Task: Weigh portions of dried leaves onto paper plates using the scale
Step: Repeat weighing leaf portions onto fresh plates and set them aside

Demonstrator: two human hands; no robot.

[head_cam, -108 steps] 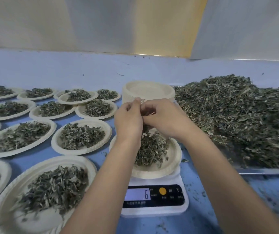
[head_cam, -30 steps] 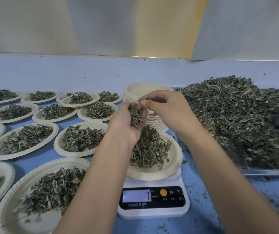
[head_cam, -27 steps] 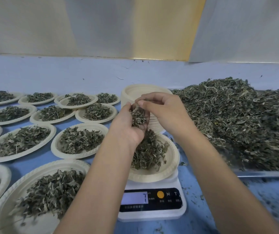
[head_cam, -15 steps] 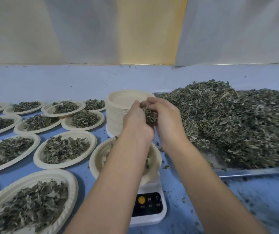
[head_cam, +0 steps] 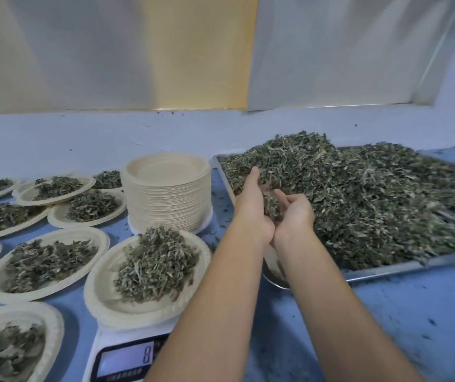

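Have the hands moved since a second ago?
Yes. The left hand and right hand, above the plate on the scale before, are now right of the stack of plates, over the tray.

The worktop (head_cam: 386,312) is mid blue, flecked with dark crumbs. The paper plates (head_cam: 168,199) are plain cream with finely ribbed rims, and the stack shows thin pale lines down its side. The dried leaves (head_cam: 372,202) are dull grey-green mottled with straw-coloured bits. The tray (head_cam: 386,271) is silvery grey. The scale (head_cam: 102,340) is white, its display (head_cam: 127,362) pale lilac with a dark digit. The wall (head_cam: 83,139) is pale lilac-blue, with a yellow band (head_cam: 198,51) above it.
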